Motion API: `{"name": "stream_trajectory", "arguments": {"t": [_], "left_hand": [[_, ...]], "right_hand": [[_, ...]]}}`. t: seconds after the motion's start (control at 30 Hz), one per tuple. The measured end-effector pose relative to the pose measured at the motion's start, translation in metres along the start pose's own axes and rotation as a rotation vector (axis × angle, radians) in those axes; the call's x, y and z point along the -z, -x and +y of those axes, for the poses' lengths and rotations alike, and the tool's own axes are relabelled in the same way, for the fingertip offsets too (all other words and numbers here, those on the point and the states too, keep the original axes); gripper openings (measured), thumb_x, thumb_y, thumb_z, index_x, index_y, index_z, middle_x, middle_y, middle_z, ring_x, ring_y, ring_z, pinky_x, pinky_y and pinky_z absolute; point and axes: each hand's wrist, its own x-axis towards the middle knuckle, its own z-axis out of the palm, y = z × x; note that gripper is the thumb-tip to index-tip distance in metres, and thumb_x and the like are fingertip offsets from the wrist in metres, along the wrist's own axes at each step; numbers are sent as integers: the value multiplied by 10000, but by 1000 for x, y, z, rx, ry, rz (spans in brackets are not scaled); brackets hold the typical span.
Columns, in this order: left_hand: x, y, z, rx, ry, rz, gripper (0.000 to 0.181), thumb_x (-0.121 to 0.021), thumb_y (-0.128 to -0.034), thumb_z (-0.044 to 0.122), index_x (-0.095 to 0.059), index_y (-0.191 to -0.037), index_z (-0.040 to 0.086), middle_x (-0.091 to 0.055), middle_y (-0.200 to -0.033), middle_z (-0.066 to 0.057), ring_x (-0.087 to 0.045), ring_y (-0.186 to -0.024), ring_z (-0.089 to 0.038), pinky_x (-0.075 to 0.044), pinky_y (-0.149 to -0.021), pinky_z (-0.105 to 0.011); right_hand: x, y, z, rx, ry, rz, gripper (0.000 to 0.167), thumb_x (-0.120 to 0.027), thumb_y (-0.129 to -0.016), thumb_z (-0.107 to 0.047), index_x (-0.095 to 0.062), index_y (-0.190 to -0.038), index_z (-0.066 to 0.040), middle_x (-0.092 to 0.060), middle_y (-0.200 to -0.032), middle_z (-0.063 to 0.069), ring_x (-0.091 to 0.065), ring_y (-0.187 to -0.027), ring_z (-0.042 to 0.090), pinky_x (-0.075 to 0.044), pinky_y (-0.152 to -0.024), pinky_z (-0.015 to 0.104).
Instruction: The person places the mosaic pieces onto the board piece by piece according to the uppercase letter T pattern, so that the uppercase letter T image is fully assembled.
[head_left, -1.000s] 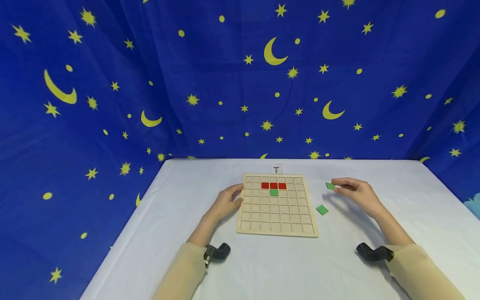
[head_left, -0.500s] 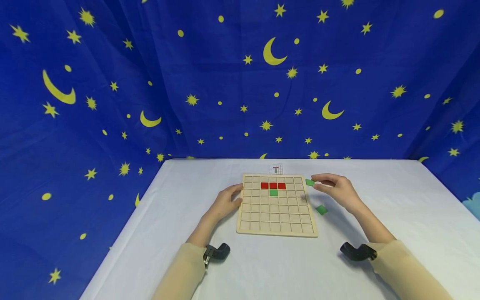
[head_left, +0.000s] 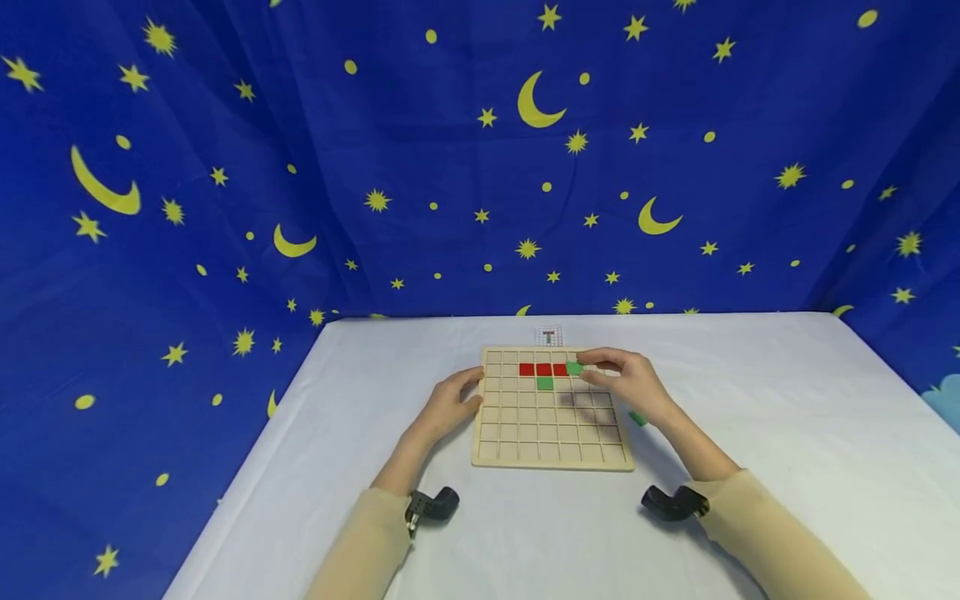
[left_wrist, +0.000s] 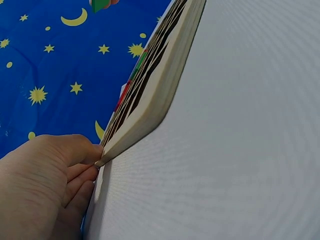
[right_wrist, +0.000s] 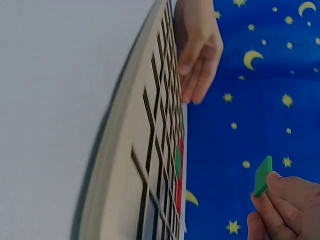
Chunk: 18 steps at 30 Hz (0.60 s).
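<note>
My right hand [head_left: 632, 385] pinches a green square tile [right_wrist: 263, 176] between thumb and fingers, above the upper right part of a wooden grid board [head_left: 517, 469]. In the right wrist view the tile is tilted and apart from the board. A row of red tiles [head_left: 543, 369] lies in the board's grid, with one green tile [head_left: 545, 383] below the middle one. My left hand [head_left: 447, 406] rests against the board's left edge, thumb and fingers touching it. Another loose green tile [head_left: 637, 418] lies right of the board, partly hidden by my right hand.
A small printed card [head_left: 549, 336] with a T-shaped red and green pattern lies behind the board. White cloth [head_left: 547, 533] covers the table. A blue curtain [head_left: 420, 150] with stars and moons rises at the back and sides.
My right hand has moved left with the green tile, from beside the board to above its upper right cells. My left hand has stayed at the left edge.
</note>
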Motion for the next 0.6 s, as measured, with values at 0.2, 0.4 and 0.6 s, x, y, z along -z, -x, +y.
{"name": "stream_trajectory", "arguments": {"t": [0.2,0.4,0.6], "left_hand": [[-1,1,-1,-5,-11,4,503,-625,-874,43,-473,-1349,-16,-538,-1307,-152,-481,-1232,-275,-402,-1037,-337],[0,0,-2,-12,-11,9,501,-634,-869,44,-482,-1343,-16,-543,-1301,-154,-492,-1222,-273,-407,-1032,-332],[0,0,-2,-11,-13,6,498,-634,-870,43,-484,-1343,-11,-542,-1303,-152,-490,-1223,-272,-407,-1031,-327]], "right_hand": [[-16,-4,-10,48,-20,2,344,-707,-859,-202,-662,-1145,-15,-636,-1179,122,-576,-1091,338,-483,-927,479],[-24,-6,-12,32,-10,13,325,-708,-857,-165,-663,-1142,-15,-625,-1204,106,-567,-1099,347,-488,-918,481],[-33,-7,-2,55,12,12,302,-723,-841,-146,-679,-1123,-46,-639,-1171,90,-577,-1087,313,-501,-912,434]]}}
